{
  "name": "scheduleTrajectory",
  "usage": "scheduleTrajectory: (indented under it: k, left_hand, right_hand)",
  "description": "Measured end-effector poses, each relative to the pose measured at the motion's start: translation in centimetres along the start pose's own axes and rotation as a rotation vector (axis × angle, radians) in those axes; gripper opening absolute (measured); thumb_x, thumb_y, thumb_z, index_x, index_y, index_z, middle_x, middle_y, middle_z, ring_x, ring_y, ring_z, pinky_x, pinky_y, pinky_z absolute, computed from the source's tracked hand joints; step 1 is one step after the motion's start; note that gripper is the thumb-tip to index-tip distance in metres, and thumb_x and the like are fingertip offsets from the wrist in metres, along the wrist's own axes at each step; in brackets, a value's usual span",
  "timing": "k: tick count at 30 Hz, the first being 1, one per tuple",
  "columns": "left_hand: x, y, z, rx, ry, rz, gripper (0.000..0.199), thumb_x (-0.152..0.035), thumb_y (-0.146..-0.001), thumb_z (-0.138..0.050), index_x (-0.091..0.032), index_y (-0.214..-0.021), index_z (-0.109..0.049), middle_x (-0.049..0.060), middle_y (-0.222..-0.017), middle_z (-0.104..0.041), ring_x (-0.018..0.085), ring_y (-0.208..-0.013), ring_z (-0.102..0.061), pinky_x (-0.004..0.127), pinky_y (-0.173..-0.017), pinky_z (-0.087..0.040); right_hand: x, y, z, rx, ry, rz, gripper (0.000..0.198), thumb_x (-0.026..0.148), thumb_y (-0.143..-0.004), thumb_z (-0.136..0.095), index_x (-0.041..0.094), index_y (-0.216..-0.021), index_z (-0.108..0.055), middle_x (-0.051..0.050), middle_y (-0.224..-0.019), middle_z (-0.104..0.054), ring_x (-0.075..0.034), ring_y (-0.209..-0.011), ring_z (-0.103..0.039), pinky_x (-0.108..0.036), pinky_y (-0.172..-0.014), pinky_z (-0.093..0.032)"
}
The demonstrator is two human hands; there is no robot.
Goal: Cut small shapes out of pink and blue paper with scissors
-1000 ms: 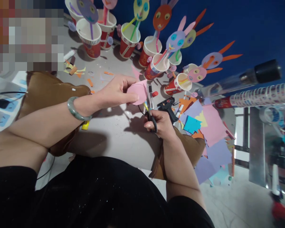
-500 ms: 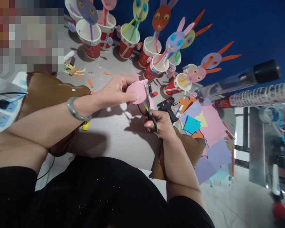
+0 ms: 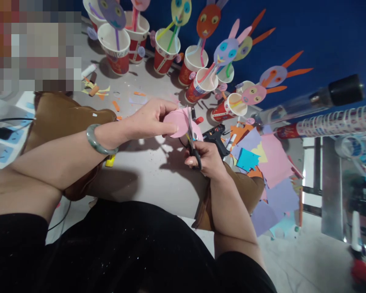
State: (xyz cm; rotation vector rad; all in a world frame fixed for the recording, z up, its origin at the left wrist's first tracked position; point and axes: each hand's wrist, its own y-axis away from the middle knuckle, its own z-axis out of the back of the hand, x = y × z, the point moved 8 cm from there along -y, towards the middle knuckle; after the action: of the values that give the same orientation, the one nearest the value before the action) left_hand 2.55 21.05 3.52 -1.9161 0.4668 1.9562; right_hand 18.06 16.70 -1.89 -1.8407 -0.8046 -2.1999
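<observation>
A piece of pink paper with a rounded, mostly cut outline is pinched between the thumb and fingers of my left hand. My right hand grips black-handled scissors, whose blades point away from me and lie at the paper's right edge. A pink offcut strip curls away to the right of the blades. Just beyond my right hand lies a black glue gun on the table. A small red marker cap or tip shows behind the scissors.
Paper cups with paper animal faces on straws line the table's back by a blue wall. Coloured paper sheets pile up at right, near a stack of cups. Orange and yellow scraps lie left. Brown cushioned edges flank the table.
The pink paper has shifted slightly right and toward me with my left hand. The offcut now bends out further right of the scissors, which stay nearly in place.
</observation>
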Motion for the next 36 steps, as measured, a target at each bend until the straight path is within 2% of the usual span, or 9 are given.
scheduleTrajectory:
  k: [6, 18, 25, 30, 36]
  left_hand:
    - [-0.1, -0.03, -0.14, 0.034, 0.015, -0.04, 0.006, -0.014, -0.061, -0.064, -0.019, -0.065, -0.061, -0.002, -0.057, -0.054, 0.009, -0.052, -0.045, 0.024, -0.048, -0.032]
    - [-0.13, -0.11, 0.09, -0.001, 0.009, -0.015, 0.009, -0.014, -0.06, -0.065, -0.022, -0.06, -0.06, -0.002, -0.055, -0.054, 0.011, -0.053, -0.045, 0.025, -0.047, -0.033]
    - [-0.27, -0.07, 0.23, -0.021, 0.018, -0.02, 0.008, -0.015, -0.062, -0.065, -0.021, -0.065, -0.062, -0.002, -0.057, -0.056, 0.011, -0.053, -0.048, 0.025, -0.048, -0.037]
    - [-0.2, 0.03, 0.3, -0.036, 0.01, -0.004, 0.007, -0.016, -0.065, -0.065, -0.021, -0.064, -0.06, -0.001, -0.056, -0.056, 0.011, -0.052, -0.049, 0.025, -0.048, -0.038]
    - [0.38, -0.11, -0.15, 0.015, 0.025, -0.029, 0.006, -0.018, -0.065, -0.066, -0.02, -0.067, -0.06, -0.002, -0.056, -0.057, 0.01, -0.053, -0.049, 0.023, -0.048, -0.037]
  right_hand:
    - [0.32, 0.13, -0.04, 0.007, -0.009, 0.0, 0.064, 0.068, -0.05, -0.089, 0.02, -0.057, -0.047, 0.005, -0.045, -0.051, -0.008, -0.042, -0.041, -0.024, -0.042, -0.027]
    - [0.27, 0.16, 0.22, 0.001, 0.013, 0.0, 0.065, 0.069, -0.05, -0.089, 0.021, -0.056, -0.046, 0.005, -0.044, -0.049, -0.008, -0.042, -0.039, -0.025, -0.042, -0.025]
    - [0.53, 0.07, 0.45, -0.03, 0.049, 0.011, 0.07, 0.074, -0.048, -0.087, 0.021, -0.054, -0.041, 0.007, -0.043, -0.044, -0.008, -0.042, -0.038, -0.026, -0.043, -0.024]
    - [0.33, -0.01, 0.36, -0.024, 0.026, 0.021, 0.067, 0.072, -0.05, -0.087, 0.021, -0.055, -0.043, 0.006, -0.044, -0.047, -0.008, -0.042, -0.04, -0.025, -0.043, -0.027]
    - [-0.19, 0.03, 0.26, -0.015, 0.013, -0.003, 0.064, 0.071, -0.05, -0.088, 0.02, -0.059, -0.049, 0.006, -0.046, -0.05, -0.008, -0.042, -0.041, -0.024, -0.042, -0.028]
